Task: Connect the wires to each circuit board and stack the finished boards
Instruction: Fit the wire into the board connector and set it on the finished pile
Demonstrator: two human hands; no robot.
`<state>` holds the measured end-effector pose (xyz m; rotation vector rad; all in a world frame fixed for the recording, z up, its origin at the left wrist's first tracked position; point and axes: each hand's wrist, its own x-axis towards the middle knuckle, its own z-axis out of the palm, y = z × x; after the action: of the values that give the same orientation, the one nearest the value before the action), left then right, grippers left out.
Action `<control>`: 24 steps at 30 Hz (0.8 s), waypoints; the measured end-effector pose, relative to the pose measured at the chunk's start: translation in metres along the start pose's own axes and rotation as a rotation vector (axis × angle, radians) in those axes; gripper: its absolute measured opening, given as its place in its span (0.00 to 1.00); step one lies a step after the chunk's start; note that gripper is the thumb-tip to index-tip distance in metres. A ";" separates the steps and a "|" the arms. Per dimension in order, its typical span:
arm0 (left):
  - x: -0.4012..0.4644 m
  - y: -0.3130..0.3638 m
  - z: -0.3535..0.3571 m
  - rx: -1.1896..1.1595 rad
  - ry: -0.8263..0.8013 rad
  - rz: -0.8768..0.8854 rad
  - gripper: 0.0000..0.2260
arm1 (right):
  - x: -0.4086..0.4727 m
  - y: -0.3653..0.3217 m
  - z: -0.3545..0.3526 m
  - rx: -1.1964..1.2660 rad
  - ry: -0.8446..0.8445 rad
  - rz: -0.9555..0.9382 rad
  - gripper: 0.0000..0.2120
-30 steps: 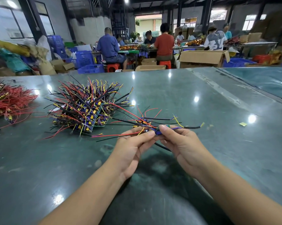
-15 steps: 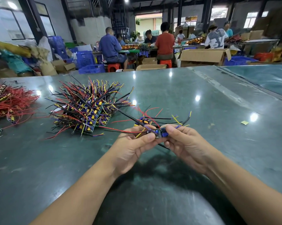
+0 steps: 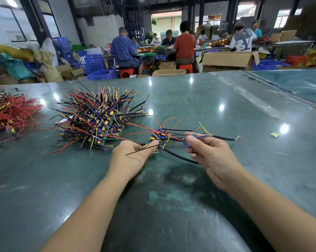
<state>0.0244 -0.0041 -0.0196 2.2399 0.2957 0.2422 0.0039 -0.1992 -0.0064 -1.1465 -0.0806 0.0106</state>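
A dark green table (image 3: 226, 110) carries a wired-board pile (image 3: 97, 120), red wires (image 3: 11, 111) and a yellow scrap (image 3: 275, 134).

Small wired board (image 3: 187, 144) is held above the table, beside a few loose boards (image 3: 158, 136); big bristling stack (image 3: 97, 120) is piled left.

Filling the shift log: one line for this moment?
left hand: pinching wires | right hand: gripping small board | stack: left, on table

Factory assembly hall, seated workers (image 3: 184, 44), cardboard boxes (image 3: 228, 60), crates (image 3: 94, 63)
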 end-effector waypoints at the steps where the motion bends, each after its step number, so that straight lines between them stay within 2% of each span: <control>1: 0.000 -0.003 -0.005 0.206 0.078 0.034 0.29 | 0.000 0.001 0.000 -0.004 0.007 -0.009 0.12; 3: -0.003 -0.004 -0.014 0.412 0.207 0.105 0.24 | 0.000 0.001 0.000 -0.013 0.036 -0.022 0.12; 5: -0.007 -0.001 -0.018 0.363 0.260 0.205 0.19 | 0.000 0.002 0.001 0.004 0.057 -0.030 0.13; 6: -0.009 0.001 -0.016 0.275 0.228 0.279 0.18 | -0.001 0.003 0.002 0.021 0.056 -0.031 0.13; 7: -0.013 0.004 -0.012 0.164 0.149 0.361 0.17 | -0.002 0.003 0.003 0.044 0.048 -0.029 0.12; 10: -0.028 0.014 0.004 -0.257 -0.240 0.531 0.15 | -0.004 0.003 0.007 0.174 -0.006 0.003 0.06; 12: -0.035 0.019 0.012 -0.433 -0.333 0.544 0.17 | -0.007 0.002 0.008 0.205 -0.057 0.012 0.05; 14: -0.036 0.022 0.016 -0.445 -0.322 0.557 0.20 | -0.011 0.003 0.010 0.139 -0.125 0.015 0.06; 16: -0.035 0.023 0.017 -0.448 -0.318 0.560 0.18 | -0.015 0.006 0.012 0.031 -0.199 0.028 0.09; 18: -0.032 0.023 0.015 -0.407 -0.238 0.486 0.19 | -0.017 0.007 0.015 -0.031 -0.234 0.025 0.12; 22: -0.030 0.022 0.013 -0.351 -0.083 0.456 0.24 | -0.018 0.007 0.019 -0.008 -0.216 -0.024 0.09; 24: -0.029 0.025 0.010 -0.454 -0.045 0.438 0.25 | -0.019 0.006 0.021 0.066 -0.213 -0.025 0.08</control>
<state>0.0032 -0.0358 -0.0085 1.8296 -0.2600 0.4421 -0.0161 -0.1784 -0.0046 -1.0754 -0.2819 0.1122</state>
